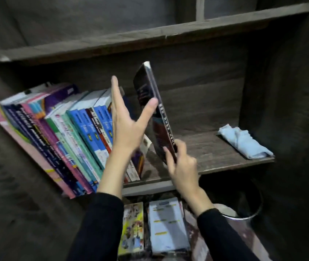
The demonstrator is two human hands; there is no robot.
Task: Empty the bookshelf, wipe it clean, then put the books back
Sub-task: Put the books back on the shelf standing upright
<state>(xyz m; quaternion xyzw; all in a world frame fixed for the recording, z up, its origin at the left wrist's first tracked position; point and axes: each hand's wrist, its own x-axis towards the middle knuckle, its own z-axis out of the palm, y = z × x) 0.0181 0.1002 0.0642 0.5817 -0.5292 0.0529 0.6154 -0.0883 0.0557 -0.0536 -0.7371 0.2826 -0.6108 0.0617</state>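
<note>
A thin dark book [154,102] stands nearly upright on the dark wooden shelf [215,153]. My right hand [182,166] pinches its lower edge. My left hand [127,121] is spread flat, fingers straight against the row of colourful books [59,132] leaning to the left, while its thumb touches the dark book's cover. A folded light blue cloth [244,141] lies at the shelf's right end.
Below the shelf lie more books: a yellow illustrated one [132,227] and a pale blue one [166,225]. A round dark bin with a metal rim [244,208] stands at lower right. The upper shelf board [149,34] runs overhead.
</note>
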